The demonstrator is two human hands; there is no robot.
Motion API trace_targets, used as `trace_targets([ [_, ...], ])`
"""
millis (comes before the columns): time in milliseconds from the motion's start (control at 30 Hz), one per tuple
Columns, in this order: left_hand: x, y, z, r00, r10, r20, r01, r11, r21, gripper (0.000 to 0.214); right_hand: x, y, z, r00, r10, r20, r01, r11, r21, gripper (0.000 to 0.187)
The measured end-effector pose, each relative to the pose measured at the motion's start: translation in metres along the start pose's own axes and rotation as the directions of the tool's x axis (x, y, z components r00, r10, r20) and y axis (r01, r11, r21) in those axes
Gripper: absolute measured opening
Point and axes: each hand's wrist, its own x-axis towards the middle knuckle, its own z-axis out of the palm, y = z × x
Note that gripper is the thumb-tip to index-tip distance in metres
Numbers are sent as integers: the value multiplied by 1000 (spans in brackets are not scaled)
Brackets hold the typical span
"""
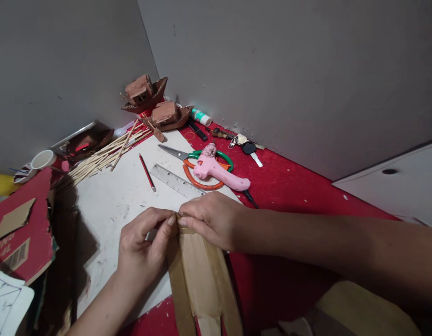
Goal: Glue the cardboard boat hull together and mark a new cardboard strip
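A brown cardboard piece (198, 275), shaped like a boat hull with folded sides, points away from me over the white board (111, 205). My left hand (144, 245) pinches the left side of its pointed tip with thumb and fingers. My right hand (211, 219) presses the tip from the right, fingers closed together on the cardboard. Both hands meet at the tip.
Beyond my hands lie a pink glue gun (219, 170), green-and-orange scissors (198, 161), a metal ruler (176, 181), a red pencil (147, 172) and several wooden sticks (104, 154). Two brown cardboard boat models (156, 102) stand in the corner. Keys (246, 146) rest on the red surface; red cardboard (23, 233) lies left.
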Motion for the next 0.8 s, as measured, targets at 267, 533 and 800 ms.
trace_targets([
  [267,2,-2,6,999,-2,-50,-1,999,-50,8,0,0,0,1000,-24,-11,24,999,-39,23],
  [533,0,-2,4,998,2,-55,-10,987,-162,14,1,12,6,989,-31,-145,50,990,128,23],
  [800,-4,-2,4,990,-142,-22,137,979,-149,33,3,16,6,973,-53,-226,92,982,166,27],
])
